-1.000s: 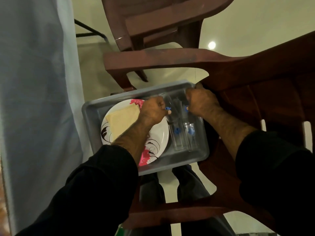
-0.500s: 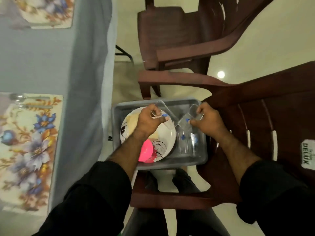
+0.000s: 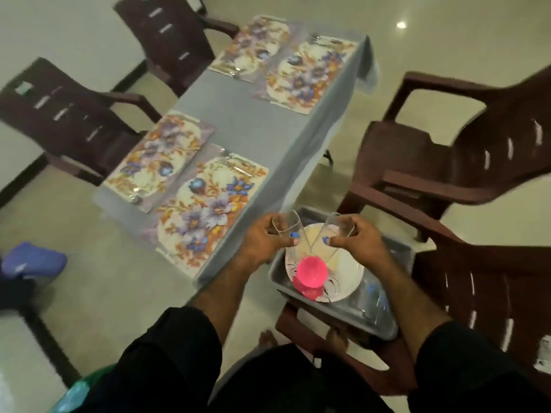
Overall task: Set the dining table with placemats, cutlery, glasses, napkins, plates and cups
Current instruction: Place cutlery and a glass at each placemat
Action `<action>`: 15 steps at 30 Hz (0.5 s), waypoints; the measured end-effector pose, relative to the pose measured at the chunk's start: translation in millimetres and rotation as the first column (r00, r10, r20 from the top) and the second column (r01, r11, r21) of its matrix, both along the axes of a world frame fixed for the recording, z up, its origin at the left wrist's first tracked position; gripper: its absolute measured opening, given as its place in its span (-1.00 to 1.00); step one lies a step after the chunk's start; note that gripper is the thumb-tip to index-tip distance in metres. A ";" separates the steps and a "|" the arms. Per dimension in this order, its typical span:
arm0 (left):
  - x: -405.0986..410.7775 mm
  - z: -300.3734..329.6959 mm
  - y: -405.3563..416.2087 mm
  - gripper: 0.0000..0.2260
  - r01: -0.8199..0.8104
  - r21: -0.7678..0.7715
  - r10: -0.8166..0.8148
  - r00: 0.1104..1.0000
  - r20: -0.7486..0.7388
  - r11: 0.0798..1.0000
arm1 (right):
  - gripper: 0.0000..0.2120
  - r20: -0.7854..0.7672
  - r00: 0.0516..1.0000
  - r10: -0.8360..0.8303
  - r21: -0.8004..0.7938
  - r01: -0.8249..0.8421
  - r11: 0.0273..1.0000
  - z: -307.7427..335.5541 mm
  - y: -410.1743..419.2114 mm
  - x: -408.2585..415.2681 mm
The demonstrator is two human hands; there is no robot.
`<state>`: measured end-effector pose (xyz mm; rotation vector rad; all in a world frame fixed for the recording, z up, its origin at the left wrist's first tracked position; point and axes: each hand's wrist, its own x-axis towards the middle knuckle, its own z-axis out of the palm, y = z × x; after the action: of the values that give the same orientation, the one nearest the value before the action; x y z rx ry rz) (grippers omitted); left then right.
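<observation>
— Over the grey tub (image 3: 343,315), what's changed?
— Both glasses are out: left hand (image 3: 268,238) grips one glass (image 3: 287,226), right hand (image 3: 354,239) another (image 3: 335,231). Beyond, four placemats (image 3: 205,210) with cutlery await glasses.

I'm in a home dining room: a cloth-covered worktop (image 3: 253,120) at upper centre carries floral placemats (image 3: 208,204), brown plastic armchairs (image 3: 447,162) stand around it, and the floor (image 3: 447,40) is pale and tiled.
</observation>
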<state>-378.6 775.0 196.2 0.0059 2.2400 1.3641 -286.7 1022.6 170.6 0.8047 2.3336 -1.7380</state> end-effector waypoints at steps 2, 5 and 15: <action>0.2 11.7 -36.6 -0.58 -0.060 0.017 0.060 0.997 -0.044 0.998 | -0.53 -0.017 0.997 0.077 0.019 -0.076 0.997 11.3 -32.3 -15.5; -1.4 20.9 -96.5 -0.57 -0.164 0.008 0.164 0.981 -0.102 0.986 | -0.52 -0.037 0.978 0.203 0.053 -0.201 0.978 28.6 -86.2 -40.6; 3.8 13.5 -317.8 -0.46 -0.457 0.114 0.468 0.879 -0.095 0.882 | -0.43 -0.013 0.872 0.489 0.147 -0.482 0.864 45.6 -304.9 -105.9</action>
<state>-374.8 457.2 209.7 -0.4604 2.3734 1.7487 -392.7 717.7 216.2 0.1504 2.4288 -1.4011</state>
